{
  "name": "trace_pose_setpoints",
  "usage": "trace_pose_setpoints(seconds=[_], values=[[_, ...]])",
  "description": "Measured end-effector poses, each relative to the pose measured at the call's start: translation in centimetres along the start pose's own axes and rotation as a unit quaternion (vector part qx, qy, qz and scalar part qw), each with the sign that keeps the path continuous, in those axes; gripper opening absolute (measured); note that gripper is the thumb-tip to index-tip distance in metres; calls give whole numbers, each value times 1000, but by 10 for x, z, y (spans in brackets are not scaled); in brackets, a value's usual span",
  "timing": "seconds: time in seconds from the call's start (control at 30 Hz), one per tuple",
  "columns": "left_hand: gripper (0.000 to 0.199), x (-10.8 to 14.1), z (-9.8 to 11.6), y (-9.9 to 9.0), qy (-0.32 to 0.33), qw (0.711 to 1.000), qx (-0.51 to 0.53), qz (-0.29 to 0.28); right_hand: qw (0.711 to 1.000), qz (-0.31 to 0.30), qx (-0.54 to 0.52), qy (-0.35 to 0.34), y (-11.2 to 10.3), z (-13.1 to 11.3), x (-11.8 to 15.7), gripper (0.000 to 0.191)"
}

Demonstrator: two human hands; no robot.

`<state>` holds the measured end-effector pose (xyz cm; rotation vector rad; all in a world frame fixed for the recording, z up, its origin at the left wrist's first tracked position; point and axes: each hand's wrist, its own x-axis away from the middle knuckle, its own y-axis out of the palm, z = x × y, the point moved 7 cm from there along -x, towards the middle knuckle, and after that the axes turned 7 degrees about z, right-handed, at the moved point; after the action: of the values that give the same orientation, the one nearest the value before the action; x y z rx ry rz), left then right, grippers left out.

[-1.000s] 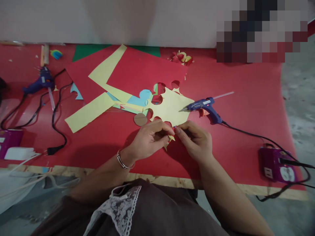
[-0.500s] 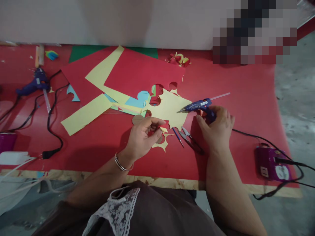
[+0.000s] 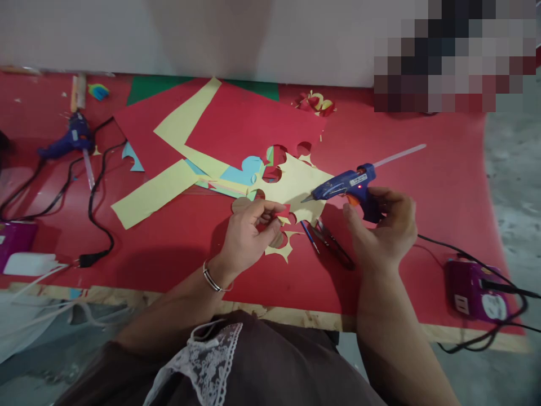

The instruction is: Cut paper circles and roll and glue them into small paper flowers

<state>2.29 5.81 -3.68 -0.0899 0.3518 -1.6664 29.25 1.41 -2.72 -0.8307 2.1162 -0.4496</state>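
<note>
My left hand (image 3: 249, 239) pinches a small red and yellow paper piece (image 3: 284, 213) between thumb and fingers. My right hand (image 3: 386, 228) is wrapped round the handle of a blue glue gun (image 3: 349, 185), whose nozzle points left over a cut yellow sheet (image 3: 302, 183). A clear glue stick (image 3: 401, 155) juts from the gun's back. Below the sheet lie scissors (image 3: 333, 242) and a thin blue stick (image 3: 311, 238). A yellow scrap (image 3: 282, 250) with curved cutouts rests just right of my left hand.
A large red sheet (image 3: 253, 121) and yellow strips (image 3: 154, 194) lie at the back and left. Another blue glue gun (image 3: 76, 135) with black cords sits far left. A purple box (image 3: 477, 290) with cords stands at the right. Paper scraps (image 3: 316, 103) are heaped behind.
My right hand has lifted the glue gun, which appears larger and nearer the camera. My left hand keeps its pinch on the paper piece. The whole view has shifted slightly.
</note>
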Motion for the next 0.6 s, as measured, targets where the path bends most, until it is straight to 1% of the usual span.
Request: trace_pose_setpoints(seconds=[0.13,0.37,0.5,0.6], values=[[23,0,-1,-1,-10,1000,-8,16,999,-4,-19,-38,-2,-14,3,37],[21,0,-1,3,-20,1000,14,6,995,-37,-24,-85,-4,-34,3,32],[21,1,-2,4,-28,999,26,5,994,-39,-25,-102,-4,-35,4,31],[20,1,-1,4,-32,999,35,2,994,-42,-11,-99,-3,-32,5,31]])
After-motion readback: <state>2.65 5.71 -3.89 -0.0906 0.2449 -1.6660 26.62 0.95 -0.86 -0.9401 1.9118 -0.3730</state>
